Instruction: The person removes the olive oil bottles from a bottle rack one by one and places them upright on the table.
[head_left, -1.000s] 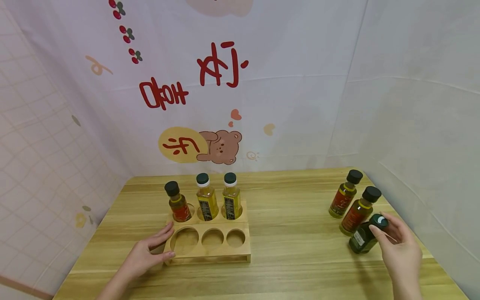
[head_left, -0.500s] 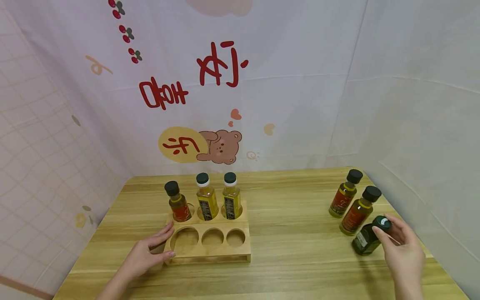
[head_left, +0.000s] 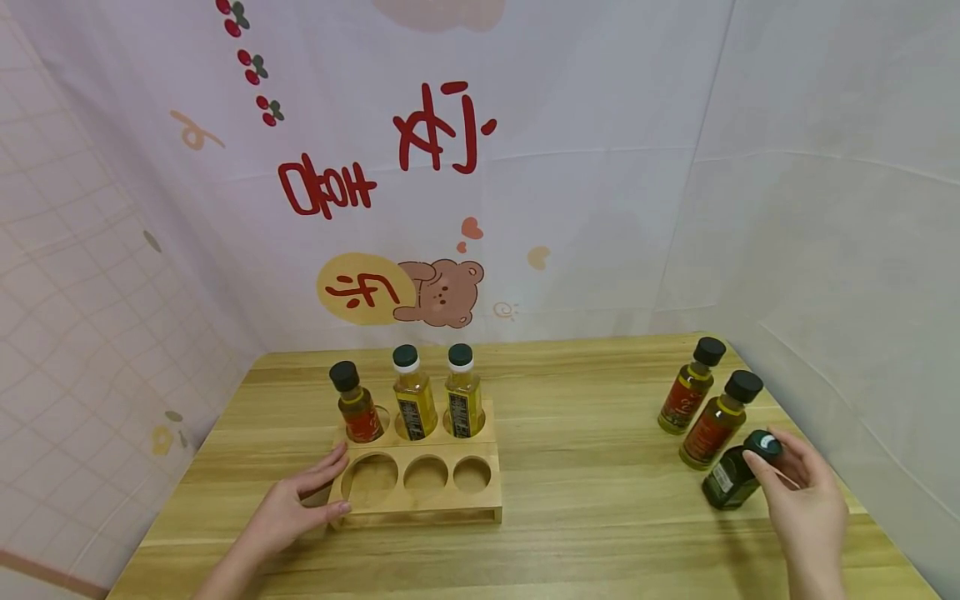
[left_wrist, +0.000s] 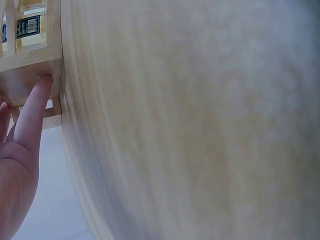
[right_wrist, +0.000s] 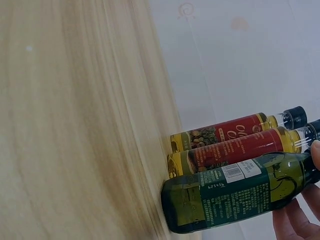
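- While it stands tilted near the tabletop's right edge, the dark green bottle (head_left: 726,481) with a white label has its cap pinched by the right hand (head_left: 804,497).
- The left hand (head_left: 288,510), fingers straight, presses the wooden rack (head_left: 420,500).

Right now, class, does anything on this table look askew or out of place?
Yes. The dark green glass bottle at the table's right edge leans instead of standing upright like the two red-labelled bottles beside it; the right hand grips its cap. Nothing looks spilled or broken.
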